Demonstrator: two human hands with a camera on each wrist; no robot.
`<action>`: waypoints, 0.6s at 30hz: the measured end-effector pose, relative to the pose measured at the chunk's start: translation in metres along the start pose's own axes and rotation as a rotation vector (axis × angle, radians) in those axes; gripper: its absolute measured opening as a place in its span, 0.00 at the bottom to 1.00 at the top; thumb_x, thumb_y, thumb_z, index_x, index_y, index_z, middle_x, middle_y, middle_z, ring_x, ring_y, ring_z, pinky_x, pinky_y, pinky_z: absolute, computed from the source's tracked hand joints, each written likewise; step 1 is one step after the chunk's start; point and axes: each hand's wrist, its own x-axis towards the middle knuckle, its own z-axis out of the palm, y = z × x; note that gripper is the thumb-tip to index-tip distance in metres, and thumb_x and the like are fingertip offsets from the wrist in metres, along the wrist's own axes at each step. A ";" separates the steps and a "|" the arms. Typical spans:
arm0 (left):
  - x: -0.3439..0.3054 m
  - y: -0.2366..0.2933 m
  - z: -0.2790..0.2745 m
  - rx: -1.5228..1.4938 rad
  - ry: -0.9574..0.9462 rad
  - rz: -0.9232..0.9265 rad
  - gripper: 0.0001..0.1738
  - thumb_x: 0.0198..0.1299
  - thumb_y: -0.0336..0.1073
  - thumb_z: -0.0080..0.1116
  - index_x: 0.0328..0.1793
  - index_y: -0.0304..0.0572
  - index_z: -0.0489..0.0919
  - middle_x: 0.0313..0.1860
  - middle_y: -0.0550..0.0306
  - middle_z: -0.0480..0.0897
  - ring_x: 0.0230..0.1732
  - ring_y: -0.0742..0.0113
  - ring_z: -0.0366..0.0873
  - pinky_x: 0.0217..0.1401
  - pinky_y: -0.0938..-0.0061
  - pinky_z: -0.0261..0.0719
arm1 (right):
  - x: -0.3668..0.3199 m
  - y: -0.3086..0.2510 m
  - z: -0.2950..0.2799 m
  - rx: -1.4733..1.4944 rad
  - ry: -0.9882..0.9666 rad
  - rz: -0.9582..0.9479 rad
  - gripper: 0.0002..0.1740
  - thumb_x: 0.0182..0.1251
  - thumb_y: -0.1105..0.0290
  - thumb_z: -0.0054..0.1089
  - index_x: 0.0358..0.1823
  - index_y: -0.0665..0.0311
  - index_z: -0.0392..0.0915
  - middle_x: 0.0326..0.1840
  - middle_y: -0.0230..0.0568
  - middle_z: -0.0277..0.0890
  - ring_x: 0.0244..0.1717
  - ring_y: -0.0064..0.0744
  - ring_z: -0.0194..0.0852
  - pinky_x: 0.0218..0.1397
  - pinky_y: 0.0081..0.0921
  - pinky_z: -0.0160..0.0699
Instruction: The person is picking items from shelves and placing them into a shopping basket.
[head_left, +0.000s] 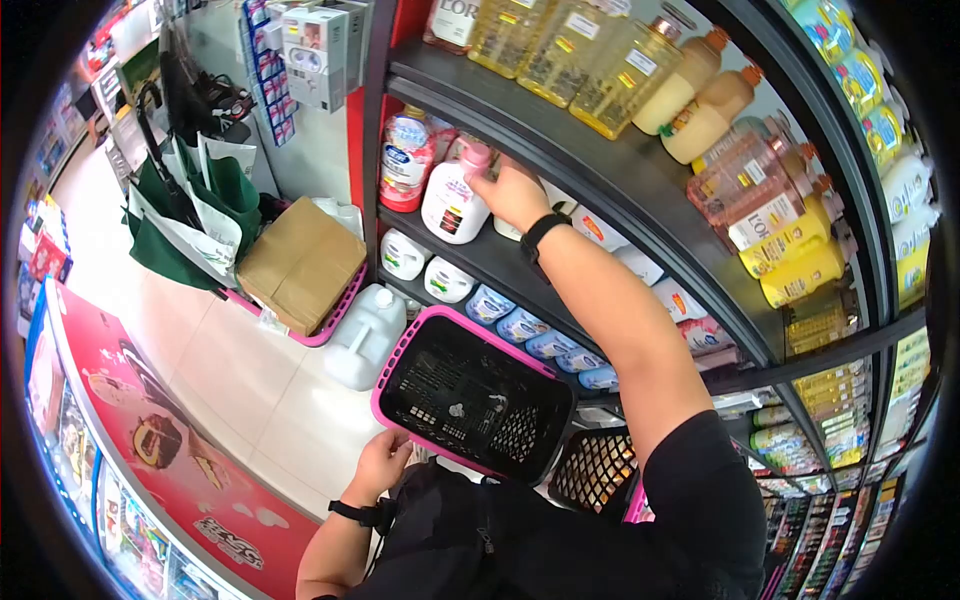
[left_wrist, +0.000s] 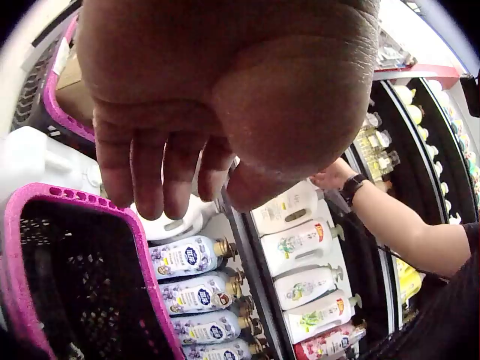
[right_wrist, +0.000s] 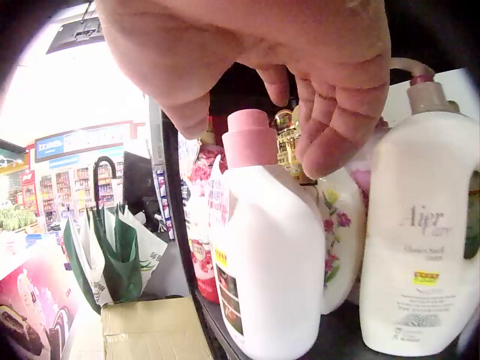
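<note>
On the middle shelf stands a white bottle with a pink cap (head_left: 456, 198). My right hand (head_left: 515, 197) is at its top; in the right wrist view the thumb and fingers of the right hand (right_wrist: 262, 67) spread either side of the pink cap (right_wrist: 251, 137), with gaps showing around it. Right of it stands a white pump bottle (right_wrist: 420, 240), and behind it a flowered bottle (right_wrist: 341, 225). My left hand (head_left: 383, 463) hangs beside the pink rim of a black shopping basket (head_left: 383, 385). Loosely extended fingers of the left hand (left_wrist: 225, 97) hold nothing.
Blue-labelled bottles (left_wrist: 191, 257) line the lowest shelf beside the basket. A large white jug (head_left: 365, 335) and a cardboard box (head_left: 303, 265) stand on the floor, near folded umbrellas (head_left: 195, 195). The upper shelf edge (head_left: 560, 165) runs close above my right arm. A red display case (head_left: 150, 430) borders the aisle.
</note>
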 end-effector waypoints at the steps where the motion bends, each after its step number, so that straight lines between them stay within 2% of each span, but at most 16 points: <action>1: -0.003 -0.003 0.001 0.011 0.006 -0.036 0.15 0.63 0.35 0.61 0.51 0.32 0.81 0.40 0.46 0.86 0.41 0.56 0.86 0.48 0.67 0.82 | 0.008 -0.012 -0.005 0.017 -0.046 -0.014 0.37 0.61 0.48 0.65 0.69 0.57 0.71 0.63 0.51 0.78 0.59 0.53 0.79 0.64 0.43 0.76; 2: -0.006 -0.005 0.001 0.022 0.012 -0.072 0.15 0.63 0.35 0.61 0.51 0.32 0.81 0.40 0.46 0.86 0.41 0.56 0.86 0.48 0.67 0.82 | 0.014 -0.025 -0.010 0.014 -0.126 0.057 0.35 0.63 0.48 0.64 0.71 0.51 0.71 0.65 0.44 0.78 0.63 0.48 0.78 0.65 0.40 0.76; 5: -0.015 -0.013 0.000 -0.009 0.041 -0.082 0.15 0.63 0.35 0.61 0.51 0.32 0.81 0.39 0.46 0.86 0.41 0.56 0.86 0.47 0.67 0.82 | 0.042 -0.007 0.018 0.021 -0.126 0.029 0.26 0.62 0.48 0.66 0.51 0.61 0.81 0.50 0.51 0.84 0.54 0.50 0.82 0.57 0.40 0.77; 9: -0.019 -0.017 -0.009 0.017 0.024 -0.122 0.15 0.63 0.35 0.61 0.51 0.32 0.81 0.38 0.47 0.86 0.39 0.57 0.85 0.47 0.67 0.82 | 0.051 -0.018 0.019 -0.100 -0.156 0.081 0.26 0.61 0.47 0.66 0.48 0.62 0.81 0.46 0.54 0.84 0.49 0.55 0.82 0.53 0.42 0.78; 12: -0.012 -0.028 -0.015 0.027 0.056 -0.085 0.14 0.63 0.35 0.61 0.51 0.32 0.81 0.38 0.48 0.86 0.39 0.60 0.85 0.46 0.68 0.82 | 0.046 -0.026 0.012 -0.156 -0.221 0.129 0.29 0.60 0.53 0.64 0.62 0.54 0.77 0.54 0.49 0.83 0.55 0.52 0.81 0.56 0.43 0.80; 15: 0.003 -0.033 -0.013 -0.060 0.088 -0.111 0.13 0.66 0.34 0.60 0.50 0.31 0.81 0.38 0.51 0.86 0.40 0.64 0.84 0.47 0.69 0.82 | 0.009 -0.043 -0.004 -0.064 -0.190 0.066 0.24 0.57 0.55 0.66 0.52 0.61 0.78 0.46 0.58 0.83 0.48 0.56 0.83 0.51 0.47 0.80; 16: 0.009 -0.027 -0.013 -0.172 0.075 -0.107 0.13 0.69 0.33 0.58 0.52 0.31 0.79 0.40 0.54 0.86 0.41 0.66 0.84 0.48 0.71 0.82 | -0.001 -0.039 0.001 -0.126 -0.097 -0.046 0.23 0.55 0.57 0.68 0.46 0.66 0.77 0.45 0.62 0.80 0.49 0.57 0.81 0.52 0.48 0.79; 17: 0.017 -0.026 -0.012 -0.304 0.063 -0.135 0.13 0.69 0.34 0.58 0.54 0.33 0.79 0.42 0.54 0.86 0.42 0.66 0.84 0.49 0.71 0.82 | -0.019 -0.033 0.002 -0.135 -0.036 -0.162 0.24 0.55 0.57 0.68 0.44 0.69 0.76 0.46 0.60 0.78 0.50 0.59 0.79 0.53 0.48 0.78; 18: 0.027 -0.029 -0.009 -0.435 0.049 -0.165 0.14 0.70 0.35 0.57 0.56 0.34 0.78 0.43 0.54 0.85 0.43 0.66 0.83 0.49 0.70 0.82 | -0.038 -0.036 -0.005 -0.096 -0.041 -0.176 0.24 0.55 0.57 0.69 0.44 0.69 0.76 0.47 0.60 0.78 0.50 0.60 0.78 0.53 0.48 0.78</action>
